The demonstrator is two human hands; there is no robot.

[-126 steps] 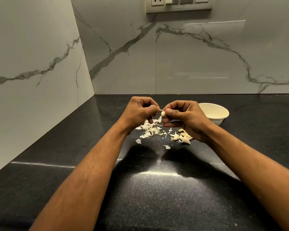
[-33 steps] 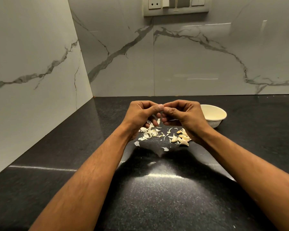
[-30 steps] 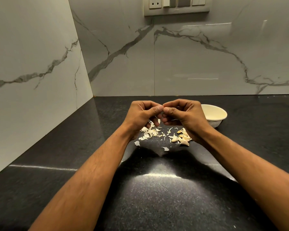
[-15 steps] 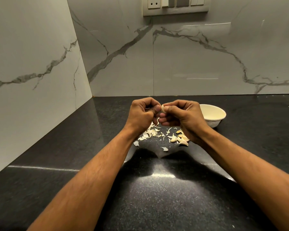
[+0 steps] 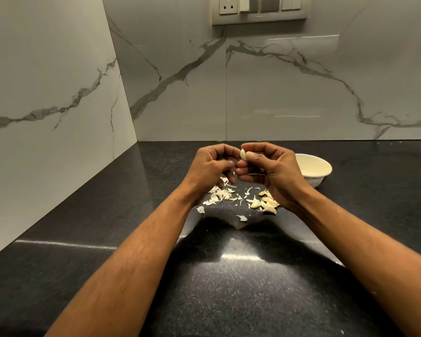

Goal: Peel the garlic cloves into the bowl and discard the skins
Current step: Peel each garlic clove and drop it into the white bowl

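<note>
Head view: right hand [image 5: 274, 170] pinches one garlic clove [image 5: 243, 154] between thumb and forefinger, held above the black counter [image 5: 229, 288]. Left hand [image 5: 210, 167] curled, fingertips at the clove's lower side; cannot tell whether it grips the clove or a bit of skin. Loose skins [image 5: 219, 194] lie on counter beneath left hand. Heap of unpeeled cloves [image 5: 265, 203] beneath right wrist. Cream bowl [image 5: 312, 170] just right of right hand, contents not visible
</note>
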